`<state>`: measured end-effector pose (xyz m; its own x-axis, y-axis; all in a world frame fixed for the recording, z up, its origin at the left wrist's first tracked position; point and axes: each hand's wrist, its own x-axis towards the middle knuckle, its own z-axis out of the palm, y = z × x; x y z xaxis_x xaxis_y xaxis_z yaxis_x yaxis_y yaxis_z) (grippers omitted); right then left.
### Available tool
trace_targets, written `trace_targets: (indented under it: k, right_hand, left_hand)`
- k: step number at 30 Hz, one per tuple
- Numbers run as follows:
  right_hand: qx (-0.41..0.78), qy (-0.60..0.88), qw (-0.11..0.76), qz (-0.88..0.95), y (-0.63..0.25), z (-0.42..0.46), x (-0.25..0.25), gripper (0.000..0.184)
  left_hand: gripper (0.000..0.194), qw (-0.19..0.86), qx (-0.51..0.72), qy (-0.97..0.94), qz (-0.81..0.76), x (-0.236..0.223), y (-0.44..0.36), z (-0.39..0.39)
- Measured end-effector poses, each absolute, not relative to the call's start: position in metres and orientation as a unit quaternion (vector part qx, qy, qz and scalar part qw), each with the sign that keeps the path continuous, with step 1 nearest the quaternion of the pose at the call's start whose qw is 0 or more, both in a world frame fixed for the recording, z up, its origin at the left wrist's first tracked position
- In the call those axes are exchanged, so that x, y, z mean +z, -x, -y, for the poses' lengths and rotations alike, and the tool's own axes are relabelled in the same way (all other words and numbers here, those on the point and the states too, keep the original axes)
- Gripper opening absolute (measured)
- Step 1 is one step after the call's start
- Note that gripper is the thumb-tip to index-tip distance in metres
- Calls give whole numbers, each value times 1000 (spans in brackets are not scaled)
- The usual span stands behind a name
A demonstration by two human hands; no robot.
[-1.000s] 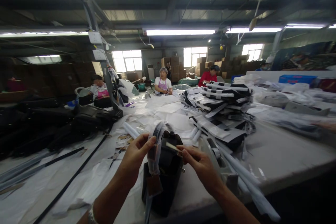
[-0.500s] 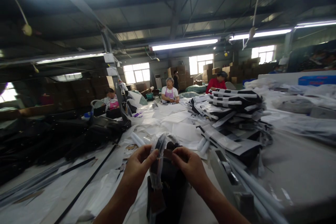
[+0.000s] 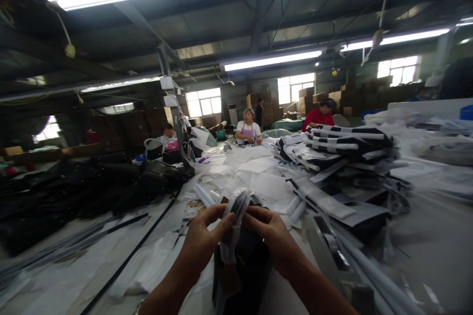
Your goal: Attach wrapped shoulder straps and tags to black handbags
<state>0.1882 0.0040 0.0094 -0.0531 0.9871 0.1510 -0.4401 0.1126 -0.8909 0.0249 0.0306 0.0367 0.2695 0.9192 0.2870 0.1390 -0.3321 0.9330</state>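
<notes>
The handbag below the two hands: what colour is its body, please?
The handbag has a black body, best seen in the head view.

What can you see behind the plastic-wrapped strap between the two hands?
Behind the wrapped strap, a black bag shows, with white sheets farther back. The bag's surface directly behind the strap is covered and cannot be seen.

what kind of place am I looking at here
Probably a factory workshop, perhaps for bags: what look like black bags lie heaped at left, cardboard boxes stand stacked at the back, and white sheets litter a large worktable.
</notes>
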Motion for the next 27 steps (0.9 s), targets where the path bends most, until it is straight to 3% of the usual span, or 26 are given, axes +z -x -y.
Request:
trace_targets:
  k: [5,14,16,19,20,21,25,27]
  right_hand:
    - [601,271,595,459,-189,4,12,40]
    - [524,366,625,449,-179,1,8,46]
    - [538,368,619,439,-178,1,8,48]
    - [554,364,611,433,-179,2,7,48]
    - [554,364,609,435,-180,2,7,48]
    - [553,365,607,439,-181,2,7,47]
    - [533,377,594,470,-187,4,11,44]
    - [535,374,580,488,-191,5,14,43]
  left_hand:
    - [30,421,451,-687,-385,34,-21,-33]
    - [30,412,479,-677,-377,28,-23,-30]
    - [43,451,502,-625,-393,23,-25,-31]
    - [85,530,532,-530,-394,17,-29,-31]
    - [90,559,531,-513,-376,17,-30,-31]
    - [87,585,524,-509,-352,17,-30,-30]
    - [43,598,506,-539,-307,21,-31,-24]
    - [38,576,520,-542,-323,20,-32,-23]
